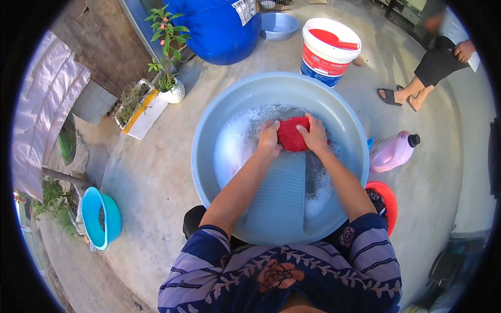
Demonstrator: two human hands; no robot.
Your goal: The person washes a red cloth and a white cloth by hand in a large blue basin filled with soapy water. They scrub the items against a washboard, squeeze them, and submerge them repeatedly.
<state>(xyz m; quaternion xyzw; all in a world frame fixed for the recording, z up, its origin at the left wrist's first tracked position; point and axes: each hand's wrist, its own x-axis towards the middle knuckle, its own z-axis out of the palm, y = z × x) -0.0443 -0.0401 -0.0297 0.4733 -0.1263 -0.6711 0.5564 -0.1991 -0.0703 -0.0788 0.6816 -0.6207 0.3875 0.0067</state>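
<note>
Before me is a large round blue plastic washbasin (223, 92) with sudsy water in it. A ribbed washboard (280, 195) slopes down its near side. Above the water, just past the washboard's far end, a bunched red cloth (292, 135) is held between my two hands. My left hand (269, 137) grips its left side, thumb up. My right hand (314, 135) grips the right side, with the thumb lying on top of the cloth. The parts of my fingers behind the cloth are hidden.
A white bucket (328, 56) with a red dipper on top stands beyond the basin. At right are a pink detergent bottle (391, 152) and a red tub (391, 207) holding dark cloth. A person (438, 66) stands at upper right. Leftward are a potted plant (172, 92) and a turquoise tub (113, 219).
</note>
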